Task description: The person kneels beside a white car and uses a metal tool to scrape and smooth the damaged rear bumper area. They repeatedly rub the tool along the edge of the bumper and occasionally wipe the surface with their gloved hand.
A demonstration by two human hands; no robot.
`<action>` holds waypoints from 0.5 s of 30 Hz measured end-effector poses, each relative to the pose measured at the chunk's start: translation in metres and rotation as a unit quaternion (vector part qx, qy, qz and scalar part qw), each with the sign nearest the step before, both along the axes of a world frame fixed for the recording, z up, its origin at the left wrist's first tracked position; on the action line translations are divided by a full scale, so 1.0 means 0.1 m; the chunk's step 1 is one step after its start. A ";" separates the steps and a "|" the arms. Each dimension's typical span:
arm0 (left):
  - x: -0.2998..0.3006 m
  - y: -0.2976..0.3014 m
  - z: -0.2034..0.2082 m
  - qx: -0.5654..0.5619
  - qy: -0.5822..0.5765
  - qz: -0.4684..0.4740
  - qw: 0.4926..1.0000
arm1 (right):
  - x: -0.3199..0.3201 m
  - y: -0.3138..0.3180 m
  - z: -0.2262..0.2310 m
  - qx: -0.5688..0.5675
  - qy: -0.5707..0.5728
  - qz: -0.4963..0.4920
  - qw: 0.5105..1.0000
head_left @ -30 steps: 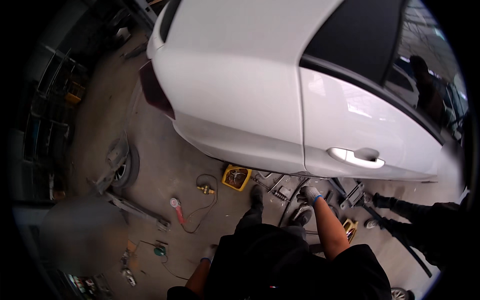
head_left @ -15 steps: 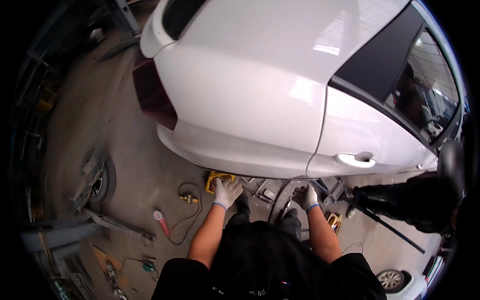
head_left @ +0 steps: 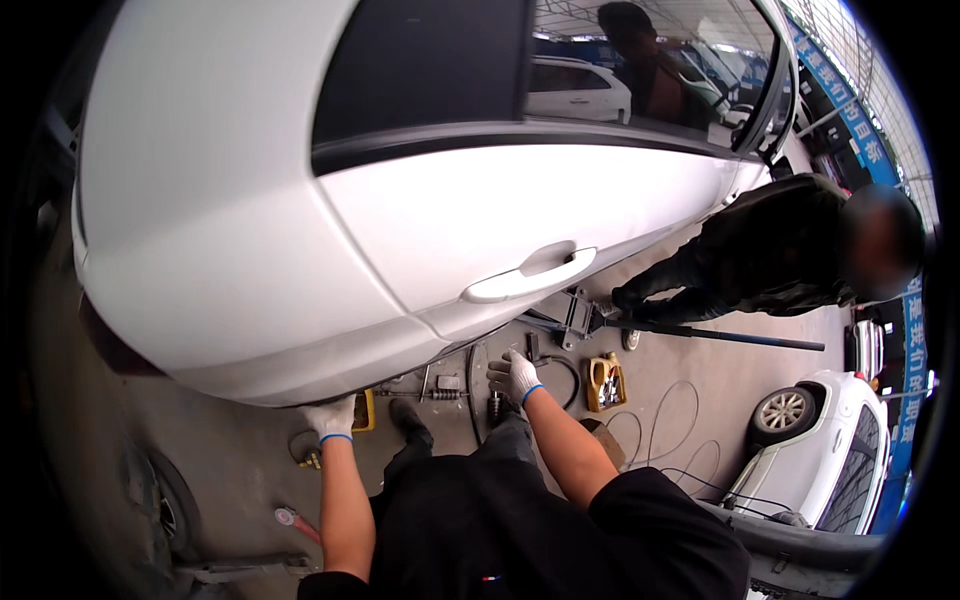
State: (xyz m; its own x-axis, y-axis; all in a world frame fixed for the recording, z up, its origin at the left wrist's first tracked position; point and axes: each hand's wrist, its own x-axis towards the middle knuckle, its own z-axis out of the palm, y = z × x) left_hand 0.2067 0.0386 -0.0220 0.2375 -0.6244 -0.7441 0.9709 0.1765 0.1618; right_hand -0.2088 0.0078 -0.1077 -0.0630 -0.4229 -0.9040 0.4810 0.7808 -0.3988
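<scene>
Left hand [head_left: 331, 418]: gloved, at the lower edge of the white car [head_left: 400, 240]; your fingertips run out of sight there, so you cannot tell whether they grip anything.
Right hand [head_left: 515, 376]: gloved, fingers loosely spread over the floor, and you see nothing held in it.
Car body: ahead of both your hands, its underside hidden from you.
Yellow bin [head_left: 369, 412]: just right of your left hand, largely covered; you cannot make out its contents.
Spring part [head_left: 437, 395]: between your hands, partly under the car's outline.
Black hose [head_left: 473, 400]: curving down just left of your right hand.
Yellow container [head_left: 593, 385]: right of your right hand, its contents too small to name.
Jack [head_left: 576, 318]: beyond your right hand, partly cut off by the car, its long bar [head_left: 720, 335] reaching rightward past a co-worker [head_left: 770, 250].
Wheel [head_left: 172, 512]: left of your left hand, dark and blurred.
</scene>
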 end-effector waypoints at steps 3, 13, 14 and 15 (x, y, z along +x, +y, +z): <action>-0.01 -0.03 0.15 0.068 -0.044 0.027 0.996 | 0.07 -0.18 -0.07 0.004 -0.010 -0.023 1.000; 0.09 -0.12 -0.09 0.165 -0.138 0.014 0.977 | 0.37 -0.62 -0.18 -0.067 -0.156 -0.159 0.972; 0.08 -0.14 -0.12 0.175 -0.141 0.020 0.974 | 0.38 -0.62 -0.22 -0.070 -0.163 -0.174 0.969; 0.06 -0.15 -0.13 0.184 -0.145 0.025 0.972 | 0.39 -0.63 -0.26 -0.074 -0.172 -0.188 0.964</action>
State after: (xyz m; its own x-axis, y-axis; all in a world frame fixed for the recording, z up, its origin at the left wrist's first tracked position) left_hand 0.2132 0.0232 -0.0355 0.4929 -0.3109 -0.8127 0.8673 0.1004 0.4876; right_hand -0.1696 -0.0553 -0.1337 0.0563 -0.5541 -0.8305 0.8423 0.4730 -0.2585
